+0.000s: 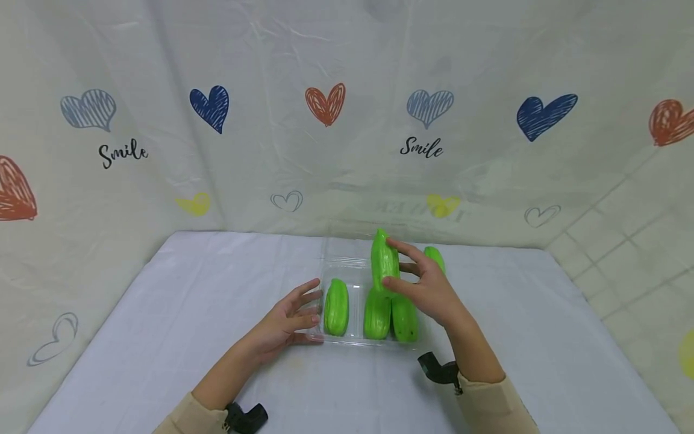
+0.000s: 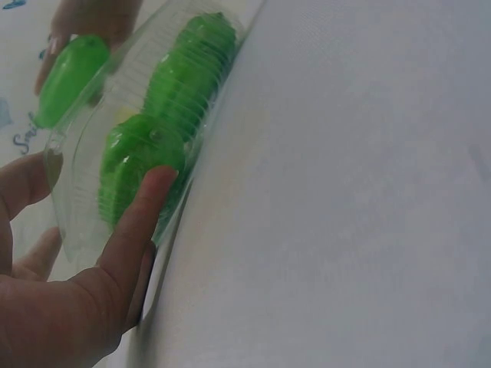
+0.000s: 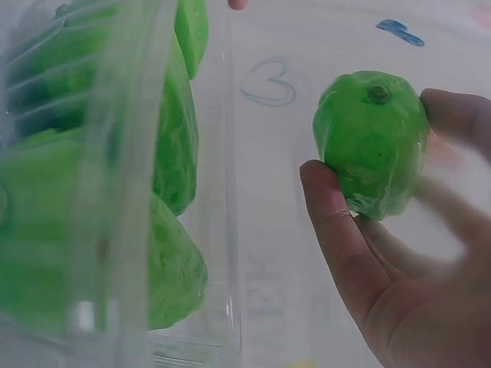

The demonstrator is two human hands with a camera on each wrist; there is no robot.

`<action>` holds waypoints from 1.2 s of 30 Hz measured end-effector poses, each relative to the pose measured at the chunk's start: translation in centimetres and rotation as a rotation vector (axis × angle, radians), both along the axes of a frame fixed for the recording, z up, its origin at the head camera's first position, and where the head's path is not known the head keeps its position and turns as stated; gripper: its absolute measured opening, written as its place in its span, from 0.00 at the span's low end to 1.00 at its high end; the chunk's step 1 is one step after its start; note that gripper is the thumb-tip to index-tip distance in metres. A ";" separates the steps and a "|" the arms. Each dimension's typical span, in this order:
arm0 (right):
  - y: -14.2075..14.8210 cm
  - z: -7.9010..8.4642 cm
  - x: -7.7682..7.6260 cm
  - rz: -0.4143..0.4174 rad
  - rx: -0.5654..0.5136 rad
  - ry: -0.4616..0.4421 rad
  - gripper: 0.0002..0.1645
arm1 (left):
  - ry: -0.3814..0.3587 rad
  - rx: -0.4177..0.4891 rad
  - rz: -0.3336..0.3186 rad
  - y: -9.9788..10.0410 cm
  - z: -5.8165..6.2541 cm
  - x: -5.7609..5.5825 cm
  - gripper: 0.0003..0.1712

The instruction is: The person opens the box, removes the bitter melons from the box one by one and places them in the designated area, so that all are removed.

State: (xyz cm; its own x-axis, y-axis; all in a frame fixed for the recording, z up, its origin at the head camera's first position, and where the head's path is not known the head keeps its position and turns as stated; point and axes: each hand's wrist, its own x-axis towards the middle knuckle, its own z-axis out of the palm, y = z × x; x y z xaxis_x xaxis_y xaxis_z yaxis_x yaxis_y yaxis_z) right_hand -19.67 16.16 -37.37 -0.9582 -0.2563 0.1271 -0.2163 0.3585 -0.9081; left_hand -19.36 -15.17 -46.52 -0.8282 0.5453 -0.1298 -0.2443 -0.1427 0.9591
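Note:
My right hand [image 1: 431, 286] pinches a green gourd [image 1: 384, 262], ridged and elongated, between thumb and fingers. It is held upright over the right part of a clear plastic box [image 1: 355, 341]. In the right wrist view the held gourd [image 3: 372, 146] shows its dark stem spot, beside the box wall. Inside the box, one gourd [image 1: 337, 307] lies on the left, and two more, a middle gourd [image 1: 377, 316] and a right-hand gourd [image 1: 404, 319], lie side by side. My left hand [image 1: 284, 325] rests at the box's left edge, its fingers rather straight; one finger [image 2: 138, 222] touches the wall.
Another green gourd [image 1: 435, 258] lies on the white tablecloth [image 1: 260, 259] behind my right hand, partly hidden by it. The box's transparent lid [image 1: 347, 247] stands opened at the back, near the heart-printed backdrop [image 1: 358, 169].

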 end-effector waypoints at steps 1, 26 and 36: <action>0.1 0.0 0.0 -0.001 -0.002 -0.001 0.41 | 0.000 -0.001 0.001 0.0 0.0 0.0 0.46; 3.8 1.0 -0.6 -0.105 0.027 0.045 0.43 | -0.010 -0.011 -0.003 0.0 0.1 -0.2 0.45; 5.7 0.8 -1.1 -0.134 0.104 0.059 0.44 | -0.015 -0.013 -0.002 0.1 0.3 0.0 0.45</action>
